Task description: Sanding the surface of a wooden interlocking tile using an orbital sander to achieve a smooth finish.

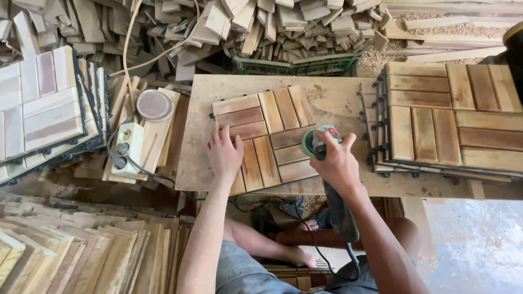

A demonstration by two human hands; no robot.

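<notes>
Head view: a wooden tile is pressed flat by the spread left hand; a sander is gripped by the right hand. Stacked tiles lie at three o'clock on the counter, a socket box at nine.

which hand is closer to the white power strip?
Left. The left hand lies flat on the wood tile, just right of the power strip; the right hand grips the sander farther right.

Slatted tile laid on a work board, hands at its near edge

The wooden tile is laid on the board; the left hand is pressed flat on its left part, the sander is held at its right edge by the right hand. Stacked tiles are set to the right, a socket block to the left, offcuts behind.
</notes>
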